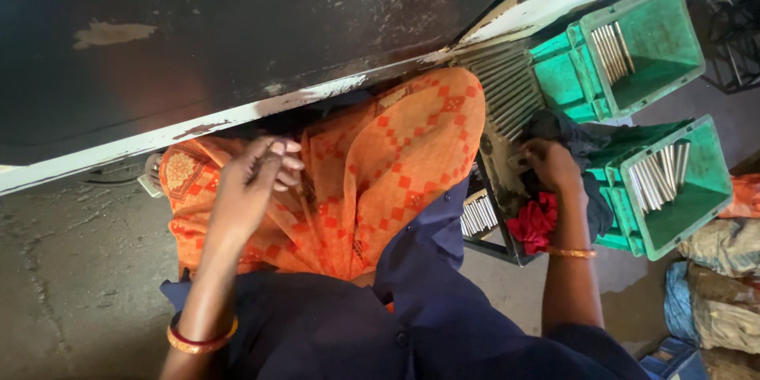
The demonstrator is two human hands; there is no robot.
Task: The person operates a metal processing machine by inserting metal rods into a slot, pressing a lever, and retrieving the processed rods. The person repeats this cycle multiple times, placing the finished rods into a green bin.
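My left hand (252, 182) hovers over my lap, fingers curled together; whether it holds something small I cannot tell. It sits just below the edge of a dark worn table (198, 39). My right hand (550, 165) reaches to the right and rests on a dark cloth (582, 142) draped over the green crates, fingers bent into the cloth. A red cloth (534, 223) lies under my right wrist. Beneath both arms spreads an orange patterned garment (396, 150).
Two green plastic crates (685, 55) (704, 206) at the right hold rows of thin metal rods (611, 49). More rods lie on a ribbed tray (507, 87) and in a dark box (479, 218). Bundled sacks (724, 285) lie on the concrete floor.
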